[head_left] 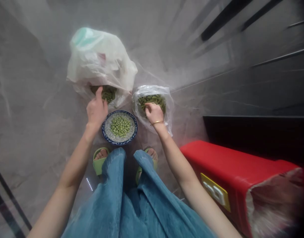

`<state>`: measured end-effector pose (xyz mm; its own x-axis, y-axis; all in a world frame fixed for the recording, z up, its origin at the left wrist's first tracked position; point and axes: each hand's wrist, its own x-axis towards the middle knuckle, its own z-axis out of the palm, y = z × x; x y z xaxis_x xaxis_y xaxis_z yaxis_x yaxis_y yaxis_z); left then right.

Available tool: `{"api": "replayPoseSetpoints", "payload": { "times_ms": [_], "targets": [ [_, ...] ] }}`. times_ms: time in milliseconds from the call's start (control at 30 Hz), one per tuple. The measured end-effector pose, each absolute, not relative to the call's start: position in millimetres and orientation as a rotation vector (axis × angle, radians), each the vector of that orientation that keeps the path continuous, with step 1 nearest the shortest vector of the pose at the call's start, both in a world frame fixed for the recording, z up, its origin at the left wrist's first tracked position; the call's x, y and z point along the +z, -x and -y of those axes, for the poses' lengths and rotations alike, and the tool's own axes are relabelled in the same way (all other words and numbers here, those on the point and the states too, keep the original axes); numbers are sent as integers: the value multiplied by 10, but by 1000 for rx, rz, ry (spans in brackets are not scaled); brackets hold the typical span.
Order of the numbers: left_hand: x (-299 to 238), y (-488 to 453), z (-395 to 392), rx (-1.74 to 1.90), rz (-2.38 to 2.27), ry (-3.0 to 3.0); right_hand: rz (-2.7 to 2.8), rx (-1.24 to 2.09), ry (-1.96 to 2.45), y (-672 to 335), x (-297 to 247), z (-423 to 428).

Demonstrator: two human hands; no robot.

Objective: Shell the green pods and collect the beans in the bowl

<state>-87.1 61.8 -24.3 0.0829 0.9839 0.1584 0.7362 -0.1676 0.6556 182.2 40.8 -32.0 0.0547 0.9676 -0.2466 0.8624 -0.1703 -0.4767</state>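
My left hand (96, 110) is at the mouth of a large white plastic bag (99, 59), its index finger stretched out over the green bean pods (108, 94) inside. Thumb and index finger are apart, and nothing shows between them. My right hand (154, 113), with a thin gold bracelet at the wrist, is over a smaller clear plastic bag (168, 114) of green pods or hulls (153, 99). Its fingers are curled together, and what they hold, if anything, is too small to make out. Between the bags and my feet is a blue-rimmed bowl (104, 132) with shelled green beans (120, 126).
A red bin (223, 162) with a plastic liner lies to the right, its yellow label facing my legs. Behind it is a dark panel (253, 135). Dark metal legs (226, 18) rise at upper right. My green sandals (99, 165) rest on the grey marbled floor (42, 132).
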Motion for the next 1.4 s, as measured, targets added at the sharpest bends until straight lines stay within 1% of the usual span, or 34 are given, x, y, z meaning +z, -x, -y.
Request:
{"api": "replayPoseSetpoints", "payload": {
  "times_ms": [100,267,533,667,767,867,967,1067,1200,1300,1400],
  "targets": [
    [-148,715,-422,737,-1892,-1990,2042,720,2257,-1767,-370,-512],
    [-64,539,-198,772,-1798,-1988,2127,667,2340,-1678,-384,-554],
    [-64,465,-126,740,-1764,-1960,2155,673,2404,-1657,-354,-541],
    [-65,456,-103,715,-1750,-1938,1960,721,2399,-1732,-317,-517],
    [-75,434,-82,751,-1679,-1921,1644,819,2246,-1811,-243,-461],
    [-72,378,-55,813,-1561,-1861,1402,975,1946,-1807,-125,-350],
    [-45,303,-21,877,-1421,-1790,1240,1293,1655,-1683,-8,-206],
    [-4,252,26,877,-1286,-1800,1098,1558,1474,-1522,74,-83],
    [27,265,105,888,-1275,-1899,991,1694,1409,-1400,120,-12],
    [22,318,153,906,-1294,-1998,971,1702,1499,-1368,109,9],
    [32,360,177,861,-1267,-2113,1002,1854,1545,-1326,68,50]
  ]
}}
